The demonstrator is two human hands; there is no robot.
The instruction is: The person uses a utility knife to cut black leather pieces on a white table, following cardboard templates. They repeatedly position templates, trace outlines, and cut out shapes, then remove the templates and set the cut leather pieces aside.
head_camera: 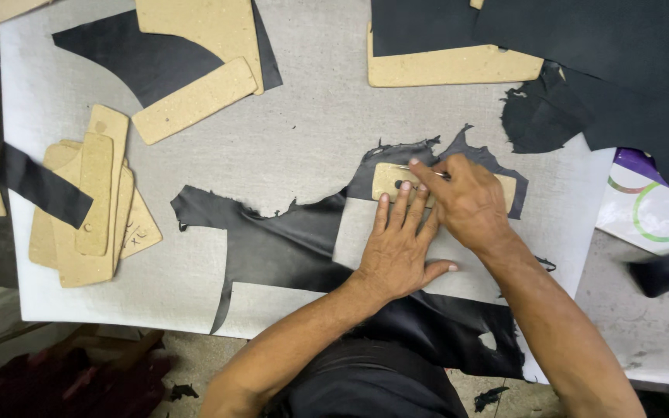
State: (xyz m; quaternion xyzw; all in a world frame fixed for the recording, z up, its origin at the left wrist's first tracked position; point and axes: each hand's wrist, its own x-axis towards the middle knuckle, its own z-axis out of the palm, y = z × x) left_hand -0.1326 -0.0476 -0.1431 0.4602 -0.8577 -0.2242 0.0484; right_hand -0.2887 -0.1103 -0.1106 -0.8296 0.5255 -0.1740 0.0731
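Observation:
A ragged piece of black leather lies on the grey cutting board. On its upper right part sits a small tan cardboard template. My left hand lies flat with its fingers pressing down on that template. My right hand crosses over it and grips a thin metal blade whose tip rests at the template's top edge. The template's middle is hidden under both hands.
A stack of tan cardboard templates with a black strip lies at the left. More templates and black leather cover the back. A white and purple paper sits right of the board.

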